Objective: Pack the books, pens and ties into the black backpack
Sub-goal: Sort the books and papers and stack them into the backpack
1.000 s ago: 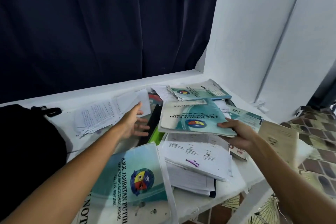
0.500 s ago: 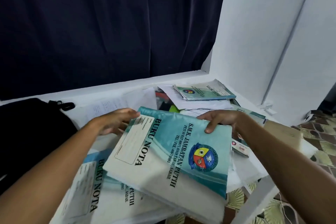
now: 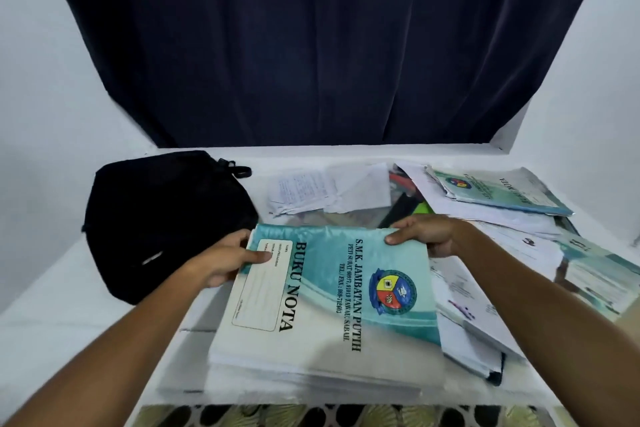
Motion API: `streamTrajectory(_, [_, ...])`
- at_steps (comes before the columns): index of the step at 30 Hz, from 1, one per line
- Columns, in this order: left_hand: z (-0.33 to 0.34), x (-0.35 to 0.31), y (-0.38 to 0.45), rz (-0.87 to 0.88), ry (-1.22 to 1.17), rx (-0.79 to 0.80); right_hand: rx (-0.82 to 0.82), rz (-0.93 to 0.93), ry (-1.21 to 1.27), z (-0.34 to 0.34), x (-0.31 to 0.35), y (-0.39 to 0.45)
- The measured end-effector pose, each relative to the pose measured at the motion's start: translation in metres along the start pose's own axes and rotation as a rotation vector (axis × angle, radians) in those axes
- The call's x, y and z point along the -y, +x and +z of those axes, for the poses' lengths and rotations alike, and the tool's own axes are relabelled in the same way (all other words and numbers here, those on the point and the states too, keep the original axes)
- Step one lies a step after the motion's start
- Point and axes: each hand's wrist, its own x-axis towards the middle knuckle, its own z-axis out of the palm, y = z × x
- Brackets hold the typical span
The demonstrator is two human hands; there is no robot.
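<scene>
Both hands [image 3: 228,258] [image 3: 427,234] grip teal-and-white "BUKU NOTA" notebook [image 3: 332,302].

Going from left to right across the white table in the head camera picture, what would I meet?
Black backpack → left hand → teal "Buku Nota" book held at its far corners by both hands → right hand → second teal notebook at the far right.

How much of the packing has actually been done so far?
Little looks done: the black backpack lies closed-looking on the table, and nothing shows inside it. In hand: the left hand and right hand hold the notebook stack. Left: another notebook, loose papers, and pens behind.
</scene>
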Motion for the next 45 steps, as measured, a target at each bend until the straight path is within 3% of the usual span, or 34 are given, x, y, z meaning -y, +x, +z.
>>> streamTrajectory(7, [-0.007,0.02,-0.007,-0.049,0.257,-0.203,-0.437,-0.007,-0.324,0.03,-0.004,0.04])
streamTrajectory(10, [-0.003,0.017,-0.006,-0.068,0.502,-0.25,-0.559,-0.045,-0.533,0.037,-0.006,0.05])
streamTrajectory(15, [0.003,-0.004,-0.008,-0.046,1.062,-0.307,-0.703,0.031,-0.837,0.056,-0.006,0.055])
streamTrajectory(19, [0.009,-0.028,0.009,0.097,1.153,-0.24,-0.735,0.036,-0.923,0.06,-0.007,0.051])
streamTrajectory(25, [0.062,-0.057,0.046,0.29,0.99,-0.068,-0.822,-0.05,-0.589,0.021,-0.025,0.024])
streamTrajectory(31, [0.156,-0.095,0.092,0.456,0.688,0.053,-0.998,-0.032,-0.182,-0.07,-0.06,-0.035])
streamTrajectory(36, [0.248,-0.142,0.13,0.4,0.348,0.165,-1.061,-0.039,0.353,-0.156,-0.077,-0.078])
streamTrajectory(40, [0.311,-0.177,0.172,0.404,0.272,0.109,-1.113,-0.099,0.683,-0.226,-0.097,-0.09])
streamTrajectory(45, [0.354,-0.2,0.217,0.281,0.341,0.023,-1.253,-0.033,0.594,-0.299,-0.104,-0.092])
